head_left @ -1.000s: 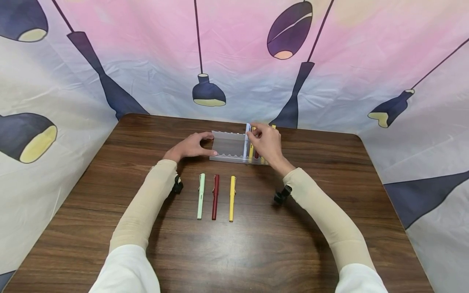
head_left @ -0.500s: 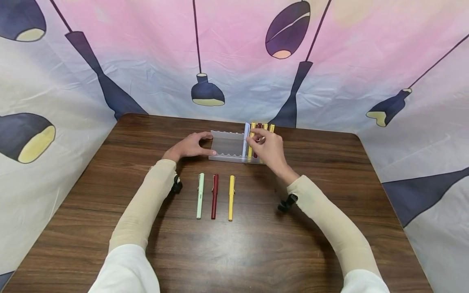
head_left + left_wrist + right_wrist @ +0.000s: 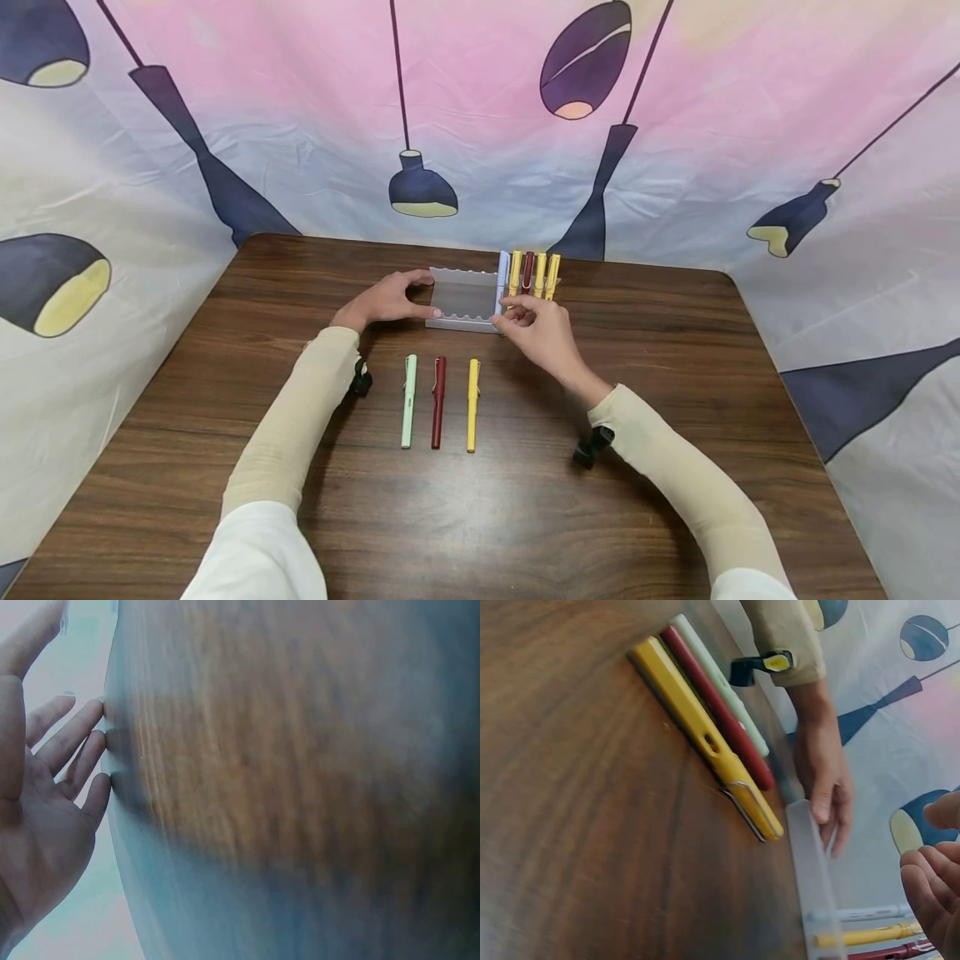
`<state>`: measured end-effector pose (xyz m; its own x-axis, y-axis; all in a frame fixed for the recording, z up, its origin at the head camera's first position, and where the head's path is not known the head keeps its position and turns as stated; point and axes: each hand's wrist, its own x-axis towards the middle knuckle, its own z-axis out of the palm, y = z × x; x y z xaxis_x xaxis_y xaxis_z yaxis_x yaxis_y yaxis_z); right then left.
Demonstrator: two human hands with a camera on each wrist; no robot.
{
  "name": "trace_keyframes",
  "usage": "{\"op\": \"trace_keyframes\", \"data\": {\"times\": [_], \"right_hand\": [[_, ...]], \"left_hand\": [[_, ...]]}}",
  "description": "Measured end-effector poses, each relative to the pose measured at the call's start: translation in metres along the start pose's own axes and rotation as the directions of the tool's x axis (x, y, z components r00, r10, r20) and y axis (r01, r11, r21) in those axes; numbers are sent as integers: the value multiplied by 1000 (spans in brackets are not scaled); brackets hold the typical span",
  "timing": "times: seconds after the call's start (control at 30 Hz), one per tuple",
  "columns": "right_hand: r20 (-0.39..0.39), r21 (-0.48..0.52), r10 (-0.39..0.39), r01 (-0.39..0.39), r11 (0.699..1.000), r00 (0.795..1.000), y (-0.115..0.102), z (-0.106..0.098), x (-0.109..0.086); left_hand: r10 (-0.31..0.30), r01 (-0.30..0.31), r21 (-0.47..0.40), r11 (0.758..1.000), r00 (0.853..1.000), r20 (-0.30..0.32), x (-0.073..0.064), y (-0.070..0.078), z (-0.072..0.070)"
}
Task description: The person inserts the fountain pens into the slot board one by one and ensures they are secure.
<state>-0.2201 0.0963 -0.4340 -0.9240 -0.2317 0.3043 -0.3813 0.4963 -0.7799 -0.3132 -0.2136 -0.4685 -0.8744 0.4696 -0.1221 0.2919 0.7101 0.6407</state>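
Observation:
In the head view, a clear plastic pen rack (image 3: 467, 297) with scalloped edges stands near the table's back edge. My left hand (image 3: 384, 298) holds its left end, thumb at the front edge and fingers toward the back. A pale blue pen (image 3: 502, 275) lies in the rack, followed on the right by a yellow pen (image 3: 515, 268), a dark red pen (image 3: 528, 271) and two more yellow ones. My right hand (image 3: 542, 329) hovers by the lower ends of these pens, hiding them. The right wrist view shows its loosely bent fingers (image 3: 930, 889) with nothing between them.
On the table in front of the rack lie a mint green pen (image 3: 408, 402), another dark red pen (image 3: 438, 402) and another yellow pen (image 3: 473, 406), side by side. A patterned cloth (image 3: 322, 125) hangs behind the wooden table (image 3: 480, 525).
My right hand has moved from the top of the pale blue pen down toward its lower end, uncovering the upper ends of the other racked pens. My left hand stays on the rack.

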Motion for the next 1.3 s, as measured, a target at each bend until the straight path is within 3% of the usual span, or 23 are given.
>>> {"op": "trace_keyframes", "data": {"times": [0.43,0.93,1.3], "right_hand": [[142,50,31,-38,998,989,10,23,-23],[271,-33,87,-82,996,959,16,40,-40],[299,-77,101,-82,994,949,16,45,-39]], "left_hand": [[-12,12,-8,1000,1000,-4,0,3,-1],[-13,13,-3,1000,1000,-3,1,1,0],[-11,11,-11,1000,1000,6,-1,3,-1]]}}
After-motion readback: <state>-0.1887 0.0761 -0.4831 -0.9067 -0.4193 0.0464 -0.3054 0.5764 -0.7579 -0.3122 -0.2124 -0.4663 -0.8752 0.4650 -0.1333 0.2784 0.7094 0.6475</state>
